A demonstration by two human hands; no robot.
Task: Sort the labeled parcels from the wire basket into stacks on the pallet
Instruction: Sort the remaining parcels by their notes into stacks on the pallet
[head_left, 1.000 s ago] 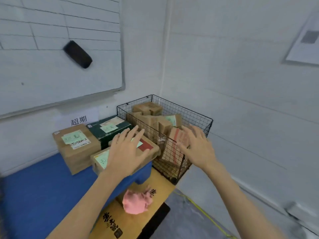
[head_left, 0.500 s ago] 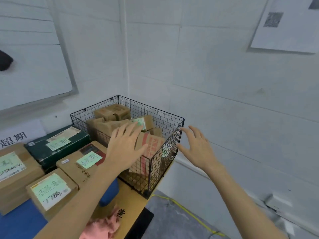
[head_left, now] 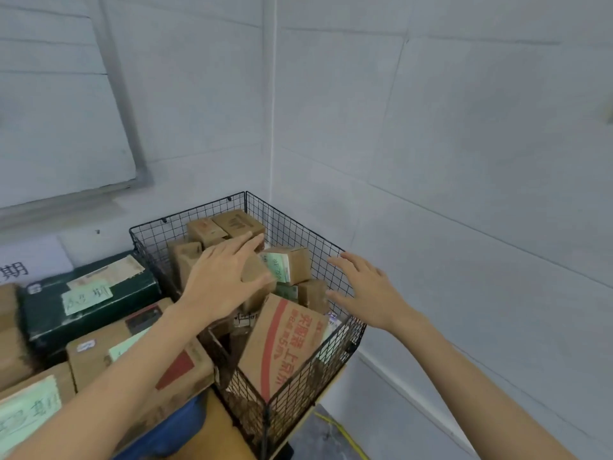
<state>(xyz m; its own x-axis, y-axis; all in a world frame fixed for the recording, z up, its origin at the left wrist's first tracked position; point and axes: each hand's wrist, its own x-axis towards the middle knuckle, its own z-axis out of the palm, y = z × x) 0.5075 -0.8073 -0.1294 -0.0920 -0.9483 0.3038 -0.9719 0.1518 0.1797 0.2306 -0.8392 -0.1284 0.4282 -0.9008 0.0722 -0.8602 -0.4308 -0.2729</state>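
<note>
**Both your hands are spread open over the wire basket (head_left: 295,227), gripping nothing.**

Your left hand (head_left: 225,283) reaches palm down, fingers straight, over the parcels (head_left: 238,224) in the basket's middle; you cannot tell whether it touches them. Your right hand (head_left: 365,290), fingers spread and empty, hovers at the basket's right wall. The parcels lie jumbled inside: a small box with a green label (head_left: 288,267) is by your left fingertips, and a large box with red print (head_left: 282,346) leans in the near corner. A dark green box (head_left: 89,303) and a brown box (head_left: 99,360) sit just left of the basket.
</note>
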